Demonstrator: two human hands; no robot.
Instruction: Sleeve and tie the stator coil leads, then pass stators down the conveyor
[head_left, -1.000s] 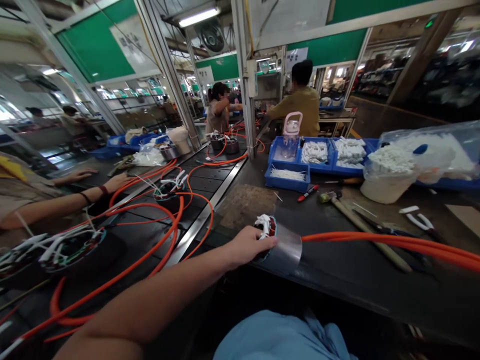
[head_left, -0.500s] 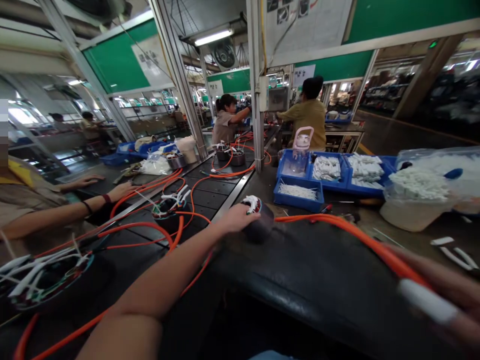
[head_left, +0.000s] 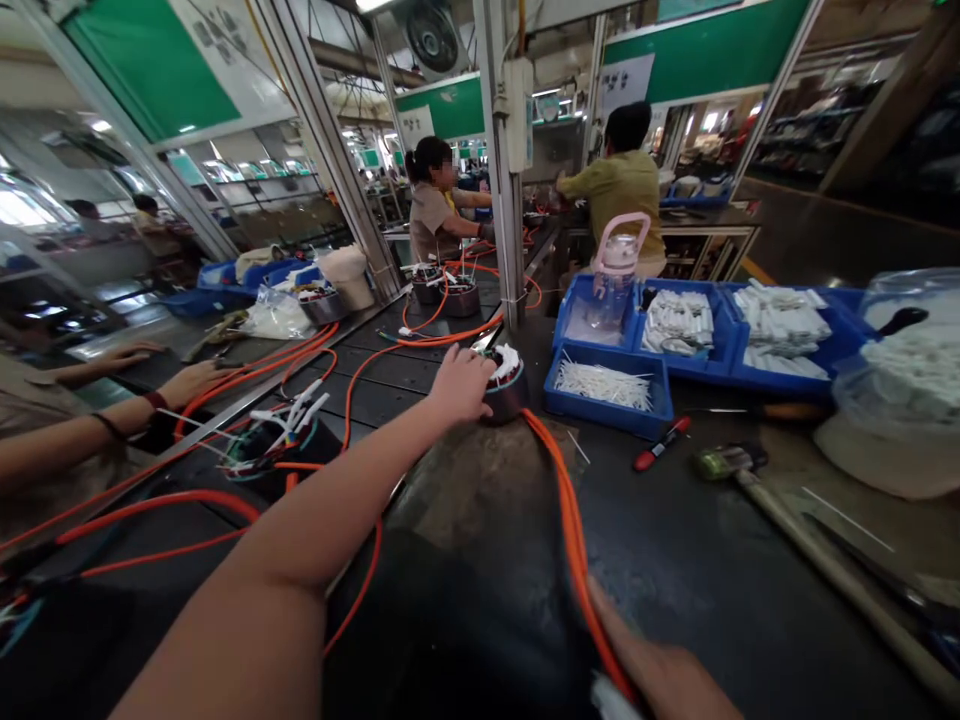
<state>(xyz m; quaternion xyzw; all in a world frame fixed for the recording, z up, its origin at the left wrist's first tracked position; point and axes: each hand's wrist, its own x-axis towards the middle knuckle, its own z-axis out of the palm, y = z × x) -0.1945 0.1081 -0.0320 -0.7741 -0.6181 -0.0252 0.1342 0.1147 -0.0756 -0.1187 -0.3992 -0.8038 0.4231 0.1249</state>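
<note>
My left hand [head_left: 461,385] grips the rim of a dark, round motor stator [head_left: 504,395] with white-sleeved wires on top. The stator stands at the left edge of my worktop, beside the line. Orange cables [head_left: 567,500] run from it toward me. Low in the view, my right hand [head_left: 664,670] closes around these cables, partly cut off by the frame edge. A blurred white end shows just below the cables. Another stator [head_left: 281,445] with white sleeves and orange leads sits left of my forearm.
Blue bins [head_left: 607,395] of white sleeves stand behind, with a pink-handled bottle [head_left: 619,270]. A red marker [head_left: 660,445], a hammer [head_left: 810,540] and a plastic tub [head_left: 885,450] lie to the right. A co-worker's hands [head_left: 191,385] rest at left; other people work farther back.
My view has shifted. The stator has moved away from me toward the line with my left hand on it. My right hand has come inward from the far right, bringing the cables closer.
</note>
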